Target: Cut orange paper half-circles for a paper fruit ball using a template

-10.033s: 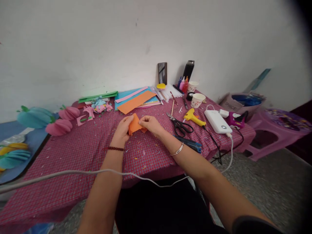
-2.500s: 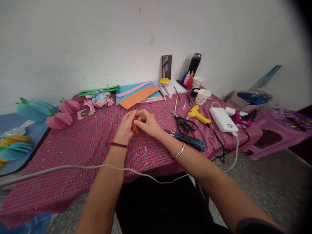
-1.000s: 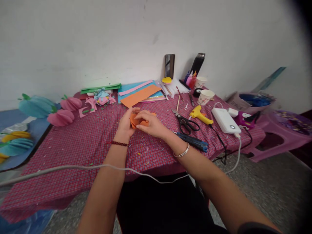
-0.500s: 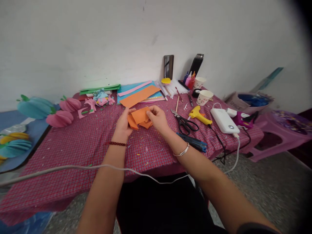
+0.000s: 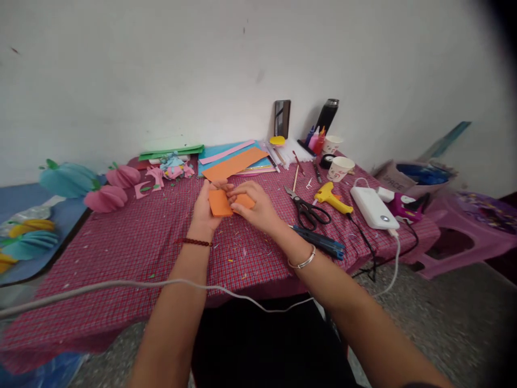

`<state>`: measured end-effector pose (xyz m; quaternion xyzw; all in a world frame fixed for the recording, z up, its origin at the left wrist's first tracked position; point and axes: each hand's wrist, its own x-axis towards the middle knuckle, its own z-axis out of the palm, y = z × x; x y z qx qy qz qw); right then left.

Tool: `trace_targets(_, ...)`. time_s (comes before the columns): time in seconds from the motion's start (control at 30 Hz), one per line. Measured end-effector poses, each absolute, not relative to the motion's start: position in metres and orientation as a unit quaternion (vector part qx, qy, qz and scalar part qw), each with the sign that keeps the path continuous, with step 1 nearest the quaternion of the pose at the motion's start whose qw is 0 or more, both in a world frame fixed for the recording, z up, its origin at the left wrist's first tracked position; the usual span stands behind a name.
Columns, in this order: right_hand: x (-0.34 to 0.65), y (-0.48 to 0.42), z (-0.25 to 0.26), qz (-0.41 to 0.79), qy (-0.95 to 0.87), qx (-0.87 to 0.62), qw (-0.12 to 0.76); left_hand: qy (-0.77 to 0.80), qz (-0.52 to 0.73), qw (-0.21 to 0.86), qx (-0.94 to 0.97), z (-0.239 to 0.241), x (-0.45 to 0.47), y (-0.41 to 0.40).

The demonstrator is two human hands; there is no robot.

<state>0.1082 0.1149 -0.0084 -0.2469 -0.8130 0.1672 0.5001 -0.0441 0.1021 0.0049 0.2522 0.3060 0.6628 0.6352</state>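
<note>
Orange paper [image 5: 220,203] lies across the palm and fingers of my left hand [image 5: 205,209], which is closed on its left edge. Close beside it, my right hand [image 5: 257,209] holds another orange paper piece [image 5: 244,201] between thumb and fingers. The fingertips of both hands nearly meet, so how the pieces join or overlap is hidden. Just beyond the hands, a long orange paper strip [image 5: 235,164] rests on blue sheets [image 5: 226,149]. Black-handled scissors [image 5: 307,209] and a yellow glue gun [image 5: 333,198] lie to the right of my right hand.
A white power bank [image 5: 374,207], a paper cup [image 5: 340,168] and a blue stapler-like tool [image 5: 320,241] are on the right. Pink paper pumpkins [image 5: 105,199] stand at left. A white cable [image 5: 177,282] crosses in front of my forearms. A phone [image 5: 281,119] leans on the wall.
The loosely folded orange pieces have been gathered; one now lies flat in my left hand and another is in my right. The view has shifted slightly upward.
</note>
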Motion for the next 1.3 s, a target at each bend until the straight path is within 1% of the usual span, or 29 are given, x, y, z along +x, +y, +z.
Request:
trace_targets(0.1,0.101,0.107,-0.008,0.152,-0.853,-0.197,0.459,0.312,0.655,0.638,0.258,0.004,-0.040,0.102)
trace_targets(0.23,0.100,0.108,-0.012,0.142,-0.867,-0.194,0.437,0.317,0.649,0.641,0.260,0.003,-0.038,0.102)
trace_targets(0.4,0.100,0.111,-0.014,0.149,-0.865,-0.186,0.441,0.328,0.646,0.638,0.260,0.003,-0.038,0.101)
trace_targets(0.67,0.101,0.114,-0.015,0.198,-0.849,-0.184,0.455,0.324,0.641,0.642,0.266,0.002,-0.039,0.102)
trace_targets(0.77,0.100,0.111,-0.012,0.210,-0.834,-0.189,0.474,0.324,0.638,0.646,0.265,0.001,-0.038,0.102)
trace_targets(0.87,0.098,0.109,-0.010,0.267,-0.769,-0.253,0.523,0.323,0.629,0.655,0.266,-0.002,-0.038,0.104)
trace_targets(0.97,0.097,0.116,-0.013,0.382,-0.636,-0.334,0.581,0.330,0.635,0.657,0.237,-0.005,-0.040,0.106)
trace_targets(1.03,0.099,0.127,-0.019,0.456,-0.553,-0.375,0.588,0.333,0.642,0.656,0.216,-0.006,-0.042,0.109)
trace_targets(1.1,0.104,0.139,-0.025,0.500,-0.515,-0.414,0.560,0.335,0.643,0.658,0.205,-0.007,-0.046,0.111)
trace_targets(1.2,0.114,0.153,-0.032,0.495,-0.512,-0.453,0.536,0.345,0.644,0.656,0.189,-0.007,-0.051,0.113)
trace_targets(1.3,0.118,0.154,-0.029,0.411,-0.539,-0.457,0.575,0.355,0.645,0.652,0.182,-0.005,-0.052,0.112)
